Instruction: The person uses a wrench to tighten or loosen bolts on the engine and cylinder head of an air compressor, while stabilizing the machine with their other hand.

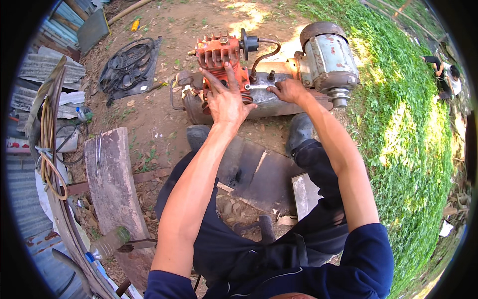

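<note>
In front of me stands a red finned compressor pump (217, 52), mounted on a rusty metal tank (264, 102). My left hand (226, 99) lies against the near side of the pump with its fingers spread. A silver wrench (260, 86) reaches from the pump's right base toward the right, its left end at the pump. My right hand (289, 91) grips the other end of that wrench. Farther right on the tank sits a grey electric motor (328, 60) with a stepped pulley (339, 97). Whatever the wrench's left end fits onto is too small to make out.
Black cables and a belt (128, 65) lie on a dark sheet at the far left. A worn wooden plank (112, 174) with thin metal tools on it is nearer left, beside a plastic bottle (109, 242). Grass (398, 164) covers the right, where another person (450, 79) is.
</note>
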`<action>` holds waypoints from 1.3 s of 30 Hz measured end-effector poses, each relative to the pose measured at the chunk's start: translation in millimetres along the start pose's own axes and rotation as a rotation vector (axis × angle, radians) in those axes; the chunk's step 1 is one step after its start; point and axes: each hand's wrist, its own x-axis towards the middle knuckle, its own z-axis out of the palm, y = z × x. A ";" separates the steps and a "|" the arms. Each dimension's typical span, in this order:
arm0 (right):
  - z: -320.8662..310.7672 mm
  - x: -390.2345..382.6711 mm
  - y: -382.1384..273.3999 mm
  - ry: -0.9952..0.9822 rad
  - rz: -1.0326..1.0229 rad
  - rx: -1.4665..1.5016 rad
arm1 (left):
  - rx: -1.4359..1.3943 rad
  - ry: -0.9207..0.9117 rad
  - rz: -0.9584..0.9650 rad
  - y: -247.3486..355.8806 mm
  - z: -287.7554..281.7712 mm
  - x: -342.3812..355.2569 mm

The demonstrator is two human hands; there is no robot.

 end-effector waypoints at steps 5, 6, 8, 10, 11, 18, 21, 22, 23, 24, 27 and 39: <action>11.5 -15.8 -20.8 0.243 0.149 0.097 | 0.010 -0.033 -0.024 -0.9 -3.6 -0.1; 14.2 -17.0 -20.5 0.296 0.157 0.088 | -0.013 -0.059 -0.033 1.7 -5.2 0.5; 18.7 -18.9 -24.4 0.398 0.169 0.077 | -0.051 -0.116 -0.052 3.2 -8.4 0.5; 24.0 -25.7 -32.2 0.473 0.233 0.109 | -0.051 -0.103 -0.046 3.0 -8.1 -0.1; 28.3 -30.9 -38.6 0.508 0.266 0.123 | -0.053 -0.099 -0.044 2.1 -6.7 -0.1; 63.9 -67.6 -131.1 0.316 0.660 0.227 | -0.027 -0.115 -0.044 7.4 -14.2 4.8; 22.3 -82.3 -127.8 0.086 0.592 0.339 | 0.011 -0.061 -0.039 0.5 -9.4 -0.1; 9.6 -81.7 -118.2 0.083 0.571 0.333 | -0.006 -0.082 -0.037 2.2 -11.1 0.1; -6.5 -76.7 -111.0 0.090 0.538 0.330 | -0.005 -0.103 -0.046 1.6 -13.6 1.4; -19.7 -76.0 -104.3 0.182 0.532 0.265 | -0.008 -0.127 -0.055 2.3 -13.4 2.1; -46.7 -66.7 -68.1 0.273 0.450 0.173 | 0.007 -0.141 -0.059 5.6 -12.7 2.5; -30.4 -20.5 6.3 0.105 -0.001 0.071 | 0.017 -0.072 -0.027 3.3 -4.5 -0.3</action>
